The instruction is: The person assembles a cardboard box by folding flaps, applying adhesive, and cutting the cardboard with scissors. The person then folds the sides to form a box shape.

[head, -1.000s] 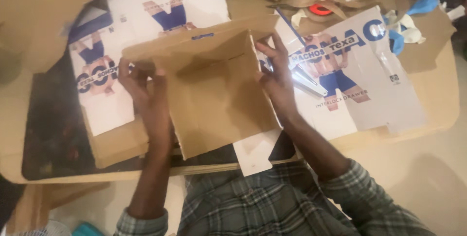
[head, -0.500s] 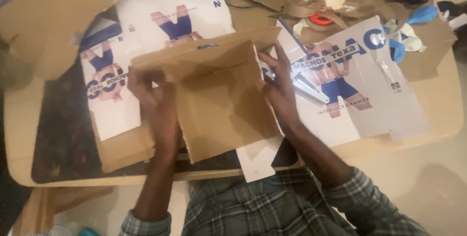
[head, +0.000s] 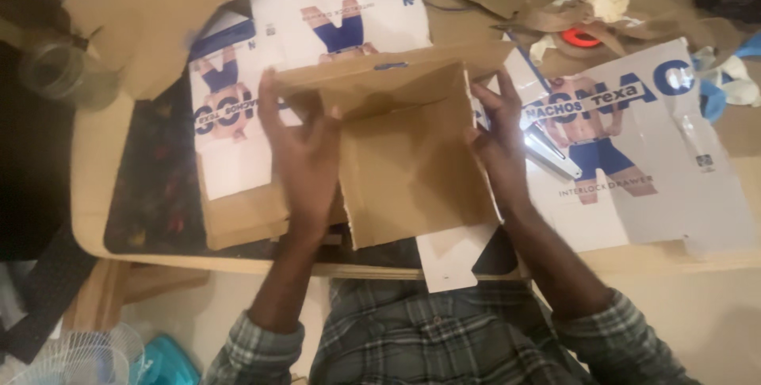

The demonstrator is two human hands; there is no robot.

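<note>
A brown cardboard sheet [head: 412,163] with a folded-over top flap lies on the table in front of me. My left hand [head: 300,155] presses flat on its left side, fingers spread and pointing away from me. Along the sheet's right edge rests my right hand [head: 499,139], fingers on the fold. Under the cardboard lie flattened white printed packaging sheets [head: 634,155] with blue lettering and pictures. A white tab [head: 448,262] sticks out below the cardboard over the table's near edge.
A glass jar [head: 59,72] stands at the far left beside a large cardboard piece [head: 174,12]. An orange tape roll [head: 583,38] and crumpled paper lie at the back right. A metal ruler-like strip [head: 551,155] rests next to my right hand. The wooden table edge [head: 634,262] runs near me.
The view has shifted slightly. My left hand has slid further onto the cardboard, flattening it, while my right hand stays at the right edge.
</note>
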